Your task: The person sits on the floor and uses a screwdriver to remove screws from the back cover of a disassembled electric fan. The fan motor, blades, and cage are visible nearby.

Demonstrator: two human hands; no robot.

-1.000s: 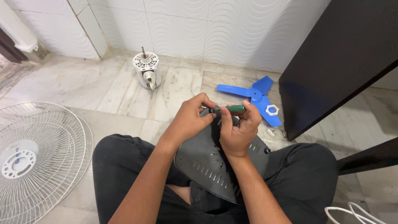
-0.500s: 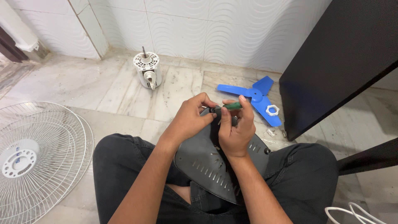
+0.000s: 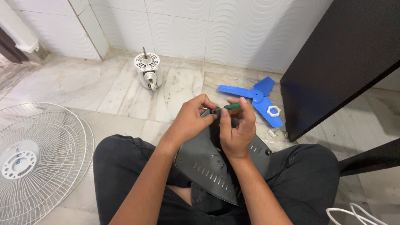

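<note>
The person sits cross-legged on a marble floor (image 3: 104, 87), and a dark grey plastic fan housing (image 3: 208, 164) rests in the lap, its slotted vents facing up. The left hand (image 3: 192, 121) curls over the housing's top edge at about 12 o'clock, fingers closed around the rim beside the tip of the tool. The right hand (image 3: 236, 129) grips a small green-handled screwdriver (image 3: 230, 107), thumb and fingers pinched shut on it, the shaft lying nearly level and pointing toward 9 o'clock, where it meets the left fingertips. Whether the tip sits in a screw cannot be told.

At 10 o'clock from the hands, well apart near the tiled wall, a white fan motor (image 3: 148, 71) stands with its shaft up. At 2 o'clock a blue 3-blade fan propeller (image 3: 256, 96) lies flat, with a white plastic nut (image 3: 273, 111) resting on 1 blade. Just beyond it, at about 4 o'clock of the nut, a few small pale parts (image 3: 273, 133) lie loose on the floor. At 8 o'clock lies a white wire fan grille (image 3: 35, 160), nothing held inside it. A dark cabinet (image 3: 333, 62) fills 3 o'clock, and a white cable (image 3: 354, 214) loops at 5 o'clock.
</note>
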